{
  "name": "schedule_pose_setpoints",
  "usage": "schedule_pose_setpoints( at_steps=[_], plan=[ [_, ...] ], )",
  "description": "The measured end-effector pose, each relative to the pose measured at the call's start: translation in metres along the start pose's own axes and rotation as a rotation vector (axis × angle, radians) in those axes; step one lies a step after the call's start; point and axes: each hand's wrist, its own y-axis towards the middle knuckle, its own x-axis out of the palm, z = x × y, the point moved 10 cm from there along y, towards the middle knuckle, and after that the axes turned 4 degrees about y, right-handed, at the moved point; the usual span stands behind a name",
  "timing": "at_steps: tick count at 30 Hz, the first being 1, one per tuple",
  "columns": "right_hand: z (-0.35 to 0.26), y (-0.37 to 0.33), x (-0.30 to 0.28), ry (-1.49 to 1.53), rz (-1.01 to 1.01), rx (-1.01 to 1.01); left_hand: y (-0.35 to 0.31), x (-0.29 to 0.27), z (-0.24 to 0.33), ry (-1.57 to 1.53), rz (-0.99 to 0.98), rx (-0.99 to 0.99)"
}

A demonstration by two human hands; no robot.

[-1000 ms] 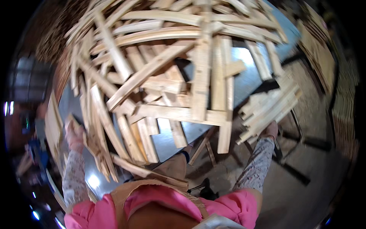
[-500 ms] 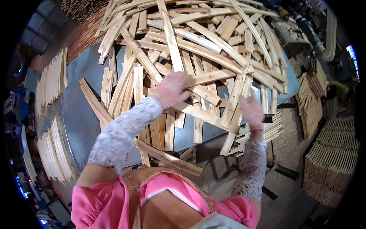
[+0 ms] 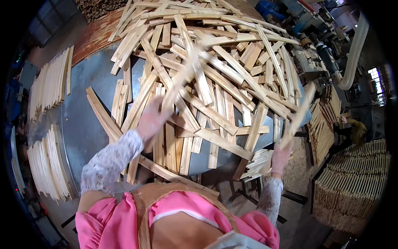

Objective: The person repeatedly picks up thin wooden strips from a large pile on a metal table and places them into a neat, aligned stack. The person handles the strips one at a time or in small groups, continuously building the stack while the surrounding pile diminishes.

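Your left hand is closed round a stick slanting over the wood heap; your right hand grips a second stick near the desk's right edge. Swung low, either long end could snag the loose heap and topple it.

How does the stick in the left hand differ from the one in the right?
The left stick slants over the wood pile; the right stick is out at the table's right edge. The left stick looks longer in view than the right stick. Both are pale, blurred and tilt up to the right.
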Motion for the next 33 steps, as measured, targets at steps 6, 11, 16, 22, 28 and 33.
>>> schedule_pose_setpoints(
  at_steps=[6, 11, 16, 22, 28, 33],
  plan=[
    [-0.167, 0.094, 0.192, -0.26, -0.399, -0.435, 0.16, 0.087, -0.001, -0.717, 0.113, -0.291],
    [-0.228, 0.141, 0.304, -0.616, -0.487, -0.706, 0.192, 0.119, 0.007, -0.364, 0.327, -0.346],
    [-0.212, 0.173, 0.341, -0.77, -0.58, -0.417, 0.171, 0.082, 0.007, -0.293, 0.0, -0.047],
    [-0.264, 0.114, 0.322, -0.485, -0.708, -0.537, 0.059, -0.027, -0.108, -0.855, 0.104, -0.16],
    [-0.269, -0.033, 0.341, 0.202, -1.174, -0.104, -0.022, -0.047, -0.112, -1.305, -0.079, -0.197],
    [-0.284, -0.212, 0.428, 0.483, -1.096, -0.143, -0.028, 0.058, -0.172, -1.514, 0.092, -0.384]
  ],
)
